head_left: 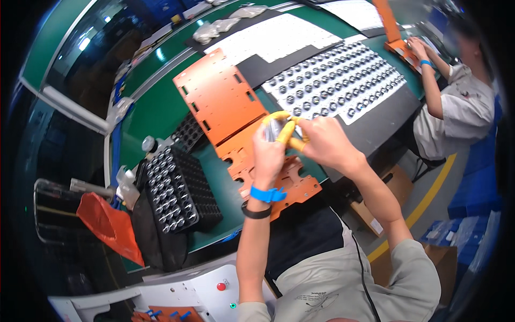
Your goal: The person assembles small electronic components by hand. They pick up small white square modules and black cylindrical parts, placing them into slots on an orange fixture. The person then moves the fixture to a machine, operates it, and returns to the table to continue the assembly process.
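My left hand, with yellow covers on its fingertips and a blue band at the wrist, is closed around a small shiny silver-grey bundle. Its exact kind cannot be made out. Against those fingertips, my right hand is also closed, its yellow-covered fingers pinched together. Whatever sits in that pinch is hidden. Both hands are above an orange fixture, whose slotted flat panel lies folded open on the far side. Cut-outs show in the fixture's near part.
Right of the fixture lies a white sheet bearing rows of round dark parts. A black tray block with shiny round tops stands left, beside an orange-red bag. Another white panel lies farther back. At right, a co-worker handles another orange fixture.
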`<state>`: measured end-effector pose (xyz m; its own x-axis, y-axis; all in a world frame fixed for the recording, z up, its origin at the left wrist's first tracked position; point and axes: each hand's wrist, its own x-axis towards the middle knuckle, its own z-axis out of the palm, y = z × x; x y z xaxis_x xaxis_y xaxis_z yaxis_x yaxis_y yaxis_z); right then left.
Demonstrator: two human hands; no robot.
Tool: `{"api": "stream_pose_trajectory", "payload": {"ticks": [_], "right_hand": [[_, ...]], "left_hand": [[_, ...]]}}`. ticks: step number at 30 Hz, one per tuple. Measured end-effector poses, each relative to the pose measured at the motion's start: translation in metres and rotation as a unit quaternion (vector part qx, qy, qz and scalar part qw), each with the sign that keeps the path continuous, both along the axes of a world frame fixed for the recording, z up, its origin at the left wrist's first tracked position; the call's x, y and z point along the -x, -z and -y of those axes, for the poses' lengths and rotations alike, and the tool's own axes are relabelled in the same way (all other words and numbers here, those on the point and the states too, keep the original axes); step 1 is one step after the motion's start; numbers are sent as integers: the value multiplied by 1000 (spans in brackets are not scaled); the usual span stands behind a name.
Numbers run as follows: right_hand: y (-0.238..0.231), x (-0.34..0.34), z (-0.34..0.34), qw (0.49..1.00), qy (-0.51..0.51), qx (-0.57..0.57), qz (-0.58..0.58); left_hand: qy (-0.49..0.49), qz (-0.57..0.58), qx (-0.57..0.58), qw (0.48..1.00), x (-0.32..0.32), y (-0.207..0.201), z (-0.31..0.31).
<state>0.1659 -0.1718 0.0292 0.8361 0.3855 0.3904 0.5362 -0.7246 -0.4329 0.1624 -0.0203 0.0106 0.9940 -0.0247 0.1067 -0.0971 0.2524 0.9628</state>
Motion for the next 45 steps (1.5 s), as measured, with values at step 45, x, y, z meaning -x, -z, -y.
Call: {"api": "stream_pose_trajectory", "payload": {"ticks": [45], "right_hand": [[-59,-15,-165,982,-158,27,-103]], "left_hand": [[-29,-96,496,863,166,-20,-65]]}}
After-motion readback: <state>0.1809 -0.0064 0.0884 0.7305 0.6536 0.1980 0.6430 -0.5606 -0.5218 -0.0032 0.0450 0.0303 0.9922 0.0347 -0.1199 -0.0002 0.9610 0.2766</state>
